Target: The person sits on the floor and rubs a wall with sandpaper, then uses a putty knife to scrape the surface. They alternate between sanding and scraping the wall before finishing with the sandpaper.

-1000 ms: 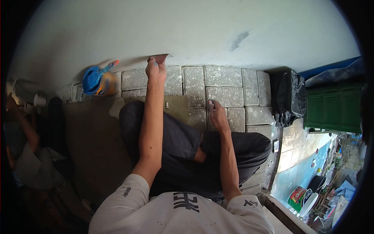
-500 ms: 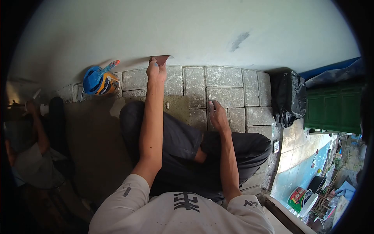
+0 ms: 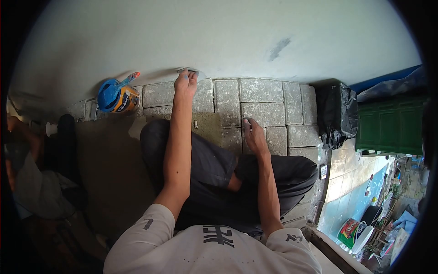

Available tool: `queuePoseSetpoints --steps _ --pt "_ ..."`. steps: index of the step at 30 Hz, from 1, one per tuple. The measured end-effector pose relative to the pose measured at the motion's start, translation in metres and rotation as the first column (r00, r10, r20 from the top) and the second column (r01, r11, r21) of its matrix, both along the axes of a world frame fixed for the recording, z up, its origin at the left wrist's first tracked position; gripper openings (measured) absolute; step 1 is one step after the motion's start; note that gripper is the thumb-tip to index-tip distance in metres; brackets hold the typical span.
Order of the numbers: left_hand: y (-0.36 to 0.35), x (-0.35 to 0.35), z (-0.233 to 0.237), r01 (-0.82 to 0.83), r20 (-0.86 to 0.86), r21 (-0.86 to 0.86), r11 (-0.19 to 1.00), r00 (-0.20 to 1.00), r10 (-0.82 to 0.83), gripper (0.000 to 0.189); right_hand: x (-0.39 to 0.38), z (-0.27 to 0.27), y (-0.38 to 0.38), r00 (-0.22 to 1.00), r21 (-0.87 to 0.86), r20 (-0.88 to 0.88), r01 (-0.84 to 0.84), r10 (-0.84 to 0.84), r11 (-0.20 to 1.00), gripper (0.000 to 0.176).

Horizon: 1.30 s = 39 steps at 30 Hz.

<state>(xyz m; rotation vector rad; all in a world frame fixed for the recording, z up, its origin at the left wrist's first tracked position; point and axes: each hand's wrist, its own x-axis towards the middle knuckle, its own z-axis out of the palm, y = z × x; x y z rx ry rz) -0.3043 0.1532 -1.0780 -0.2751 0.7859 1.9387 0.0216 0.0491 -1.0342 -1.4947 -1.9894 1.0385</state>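
My left hand (image 3: 185, 83) is closed on a sheet of sandpaper (image 3: 191, 70), low against the pale wall (image 3: 219, 36). Only a thin part of the sheet shows past the fingers. Away from the wall, over the paving blocks (image 3: 262, 114), my right hand (image 3: 255, 137) hangs with its fingers drawn together. Something dark grey shows at its fingertips, too small to make out. A tub with a blue rim (image 3: 125, 101) stands left of my left hand, and a blue-smeared brush (image 3: 127, 80) with a red tip lies across its top.
A grey smear (image 3: 279, 48) marks the wall. Black plastic wraps a bulky thing (image 3: 340, 114) at the right, beside a green crate-like object (image 3: 390, 128). Another person (image 3: 41, 182) sits at the far left. A paint bucket (image 3: 351, 234) lies among clutter lower right.
My left hand has turned and shifted slightly along the wall base; the sandpaper's brown face no longer shows. The other person's arm has moved lower. My right hand has stayed put.
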Motion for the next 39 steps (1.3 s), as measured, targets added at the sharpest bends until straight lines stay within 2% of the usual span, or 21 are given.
queuePoseSetpoints --steps 4,6,7,9,10,12,15,17,19,21,25,27,28,30,33,35,37,39 --pt "0.0 0.001 0.001 -0.004 0.024 -0.034 0.999 1.0 0.005 0.03 0.0 -0.001 -0.001 1.0 0.023 -0.013 0.008 -0.007 1.0 0.034" --pt "-0.011 0.009 0.026 0.084 -0.079 -0.017 0.996 0.993 -0.085 0.038 0.0 -0.002 -0.001 1.0 0.038 -0.019 0.005 -0.005 0.999 0.034" --pt "-0.01 0.008 0.021 0.083 -0.08 -0.016 0.996 0.993 -0.084 0.038 0.0 -0.001 -0.001 1.0 0.022 -0.016 0.004 -0.004 1.0 0.034" --pt "-0.008 0.007 0.011 0.085 -0.085 -0.105 0.991 0.992 -0.094 0.054 0.0 0.0 0.0 1.0 0.01 -0.015 0.003 -0.003 1.0 0.034" --pt "-0.008 0.008 0.011 0.086 -0.088 -0.103 0.991 0.992 -0.095 0.054 0.0 0.0 0.0 1.0 0.003 -0.011 0.002 -0.002 1.0 0.034" --pt "-0.008 0.011 0.01 0.012 0.005 -0.215 0.977 1.0 -0.011 0.069 0.001 0.0 0.0 1.0 -0.003 -0.006 0.004 -0.004 1.0 0.034" --pt "-0.007 0.013 0.001 0.025 -0.016 -0.219 0.976 0.999 -0.029 0.078 0.002 -0.006 0.0 1.0 0.034 0.001 -0.024 0.024 0.999 0.035" --pt "-0.008 0.013 0.001 0.028 -0.006 -0.213 0.977 1.0 -0.03 0.079 0.001 -0.003 0.0 1.0 -0.014 0.008 -0.006 0.006 1.0 0.035" --pt "-0.007 0.014 0.001 0.035 0.007 -0.204 0.978 0.999 -0.034 0.08 0.001 -0.002 -0.001 1.0 0.015 -0.004 -0.007 0.007 1.0 0.033" --pt "-0.005 0.014 0.0 -0.044 0.033 -0.196 0.98 0.998 0.051 0.081 0.001 -0.003 -0.002 1.0 0.042 -0.015 -0.005 0.006 0.999 0.032" --pt "-0.004 0.012 0.004 -0.072 0.078 -0.194 0.978 0.993 0.089 0.074 0.002 -0.004 -0.001 0.999 0.047 -0.035 -0.015 0.016 0.999 0.032" --pt "-0.001 0.008 -0.012 -0.031 0.02 -0.173 0.984 0.999 0.035 0.058 0.002 -0.004 -0.002 0.999 0.045 -0.03 -0.011 0.012 0.999 0.032" --pt "0.0 0.007 -0.015 -0.03 0.019 -0.171 0.985 0.999 0.034 0.058 0.002 -0.005 -0.001 0.999 0.05 -0.035 -0.011 0.013 0.999 0.032" --pt "0.002 0.004 -0.022 -0.051 -0.018 -0.196 0.979 0.999 0.048 0.04 0.002 -0.006 -0.001 0.999 0.057 -0.042 -0.011 0.014 0.998 0.031" --pt "0.004 0.001 -0.036 -0.08 -0.036 -0.231 0.97 0.997 0.074 0.034 0.003 -0.007 -0.002 0.998 0.075 -0.057 -0.007 0.011 0.997 0.031" --pt "-0.002 0.007 -0.026 -0.099 -0.049 -0.237 0.966 0.995 0.09 0.034 0.003 -0.006 -0.002 1.0 0.02 -0.011 -0.006 0.006 1.0 0.037" --pt "-0.01 0.011 -0.016 -0.119 -0.061 -0.24 0.964 0.992 0.107 0.034 0.002 -0.005 -0.003 1.0 0.041 -0.022 -0.004 0.005 0.999 0.036" --pt "-0.017 0.011 -0.005 -0.092 -0.156 -0.169 0.981 0.986 0.065 0.037 0.004 -0.005 -0.002 0.999 0.064 -0.034 -0.002 0.004 0.998 0.036"
